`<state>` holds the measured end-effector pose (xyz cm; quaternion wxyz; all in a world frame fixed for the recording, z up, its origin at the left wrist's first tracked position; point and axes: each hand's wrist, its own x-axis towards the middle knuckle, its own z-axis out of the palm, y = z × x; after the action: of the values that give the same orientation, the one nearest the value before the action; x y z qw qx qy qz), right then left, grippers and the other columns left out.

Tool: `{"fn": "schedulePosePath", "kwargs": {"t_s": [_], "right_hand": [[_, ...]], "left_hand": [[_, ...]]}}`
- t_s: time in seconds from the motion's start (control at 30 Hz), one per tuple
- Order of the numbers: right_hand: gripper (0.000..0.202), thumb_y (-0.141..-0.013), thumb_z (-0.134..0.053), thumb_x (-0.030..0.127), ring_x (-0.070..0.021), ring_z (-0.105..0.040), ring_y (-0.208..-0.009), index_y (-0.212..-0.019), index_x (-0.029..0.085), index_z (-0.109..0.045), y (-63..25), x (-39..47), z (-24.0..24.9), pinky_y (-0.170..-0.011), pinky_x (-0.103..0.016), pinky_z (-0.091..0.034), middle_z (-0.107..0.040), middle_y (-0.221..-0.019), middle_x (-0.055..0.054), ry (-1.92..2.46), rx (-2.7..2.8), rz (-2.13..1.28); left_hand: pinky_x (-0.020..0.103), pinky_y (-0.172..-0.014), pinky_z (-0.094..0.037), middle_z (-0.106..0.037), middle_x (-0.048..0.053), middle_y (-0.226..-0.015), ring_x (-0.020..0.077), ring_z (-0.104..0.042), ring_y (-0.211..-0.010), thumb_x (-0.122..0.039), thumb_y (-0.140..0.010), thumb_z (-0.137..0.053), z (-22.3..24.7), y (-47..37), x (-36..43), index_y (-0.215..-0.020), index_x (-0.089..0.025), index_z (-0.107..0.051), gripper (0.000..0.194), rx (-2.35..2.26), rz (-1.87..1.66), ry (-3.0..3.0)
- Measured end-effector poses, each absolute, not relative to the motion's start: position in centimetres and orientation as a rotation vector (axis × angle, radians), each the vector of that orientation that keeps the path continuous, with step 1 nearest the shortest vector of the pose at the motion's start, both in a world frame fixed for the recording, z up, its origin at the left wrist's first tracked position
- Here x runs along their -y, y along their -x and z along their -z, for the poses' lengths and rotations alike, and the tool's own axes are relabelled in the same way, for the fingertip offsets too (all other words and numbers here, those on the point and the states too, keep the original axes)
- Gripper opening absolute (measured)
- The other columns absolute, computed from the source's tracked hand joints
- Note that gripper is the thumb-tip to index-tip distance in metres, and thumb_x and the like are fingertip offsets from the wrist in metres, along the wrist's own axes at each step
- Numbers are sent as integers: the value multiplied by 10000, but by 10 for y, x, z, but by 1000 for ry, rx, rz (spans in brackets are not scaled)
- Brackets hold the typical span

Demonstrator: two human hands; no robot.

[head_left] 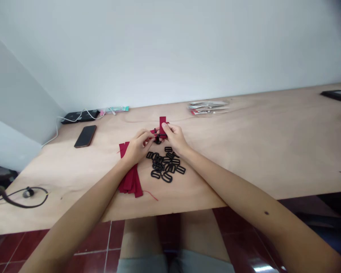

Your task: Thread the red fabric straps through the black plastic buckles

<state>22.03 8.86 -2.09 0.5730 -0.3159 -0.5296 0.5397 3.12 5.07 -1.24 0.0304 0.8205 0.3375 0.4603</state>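
A short red strap [163,125] stands upright between the thumb and fingers of my right hand [174,137], with a black buckle at its lower end. My left hand [140,144] is beside it on the left, its thumb and fingertips pressed together at the edge of the black piece; what they pinch is too small to name. Below my hands lies a pile of black plastic buckles [166,163]. Several red fabric strips [131,182] are stacked partly under my left wrist, a loose red thread trailing from them.
At the left lie a phone [85,136], black boxes with a white cable [79,116] and a looped black cable [35,206]. Thin packets [208,107] rest near the wall. A dark object [337,95] sits far right. The table's front edge runs below.
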Motion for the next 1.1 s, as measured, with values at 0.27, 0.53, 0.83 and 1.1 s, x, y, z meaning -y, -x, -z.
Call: {"fn": "schedulePosePath", "kwargs": {"t_s": [0.27,0.53,0.83,1.1], "right_hand": [[488,-767,-881,639,-214,-757,-859,-948,190,-820,-218,-88,18,-812,-333,-618,-821,-942,-63,662,1192,-1348],[475,-807,-844,643,-262,-769,-1010,-975,199,-859,-216,-81,18,-933,-381,-607,-844,-1045,-83,643,1353,-1351],[498,-871,-755,693,-261,-734,-905,-914,207,-854,-220,-80,15,-832,-382,-582,-823,-940,-79,716,1524,-1099],[535,-894,-713,714,-218,-670,-769,-844,192,-818,-222,-80,15,-704,-335,-536,-764,-798,-47,753,1560,-1027]], "left_hand": [[258,-615,-531,-672,33,-942,126,-612,-687,-307,-1007,-710,13,-34,-47,-1082,-206,-698,126,-1096,-1406,-2465],[260,-630,-542,-676,25,-925,148,-650,-754,-279,-988,-729,15,-32,-48,-1097,-213,-675,138,-1153,-1362,-2430],[273,-645,-545,-670,38,-974,151,-631,-763,-253,-985,-704,14,-32,-47,-1143,-209,-664,169,-1147,-1334,-2447],[282,-656,-542,-687,41,-998,131,-616,-697,-283,-1022,-660,17,-32,-47,-1098,-209,-677,107,-1174,-1311,-2419]]}}
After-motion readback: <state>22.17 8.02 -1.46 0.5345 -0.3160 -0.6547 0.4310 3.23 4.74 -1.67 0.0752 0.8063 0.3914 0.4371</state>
